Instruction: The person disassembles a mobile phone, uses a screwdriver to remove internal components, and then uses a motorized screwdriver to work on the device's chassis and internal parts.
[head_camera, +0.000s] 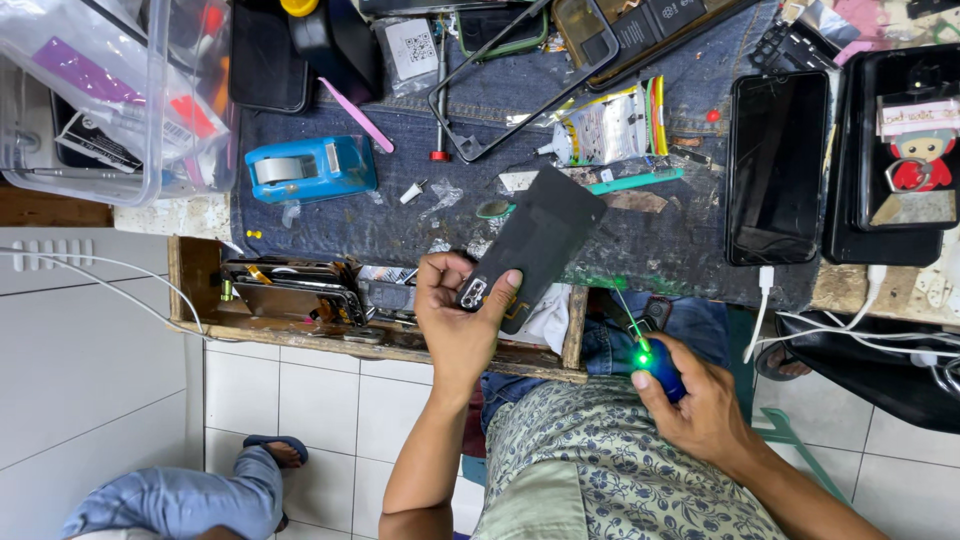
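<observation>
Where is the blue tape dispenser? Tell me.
In the head view, the blue tape dispenser sits left on the denim-covered bench, beside the clear plastic bin, above the open drawer.

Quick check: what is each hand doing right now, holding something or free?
Left hand: closed around a black phone back cover, held over the bench edge.
Right hand: closed on a small blue light glowing green.

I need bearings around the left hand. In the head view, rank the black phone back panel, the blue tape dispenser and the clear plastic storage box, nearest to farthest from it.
1. Black phone back panel: held in the left hand, above the open drawer.
2. Blue tape dispenser: on the denim mat, up and to the picture's left.
3. Clear plastic storage box: top corner at the picture's left.
</observation>
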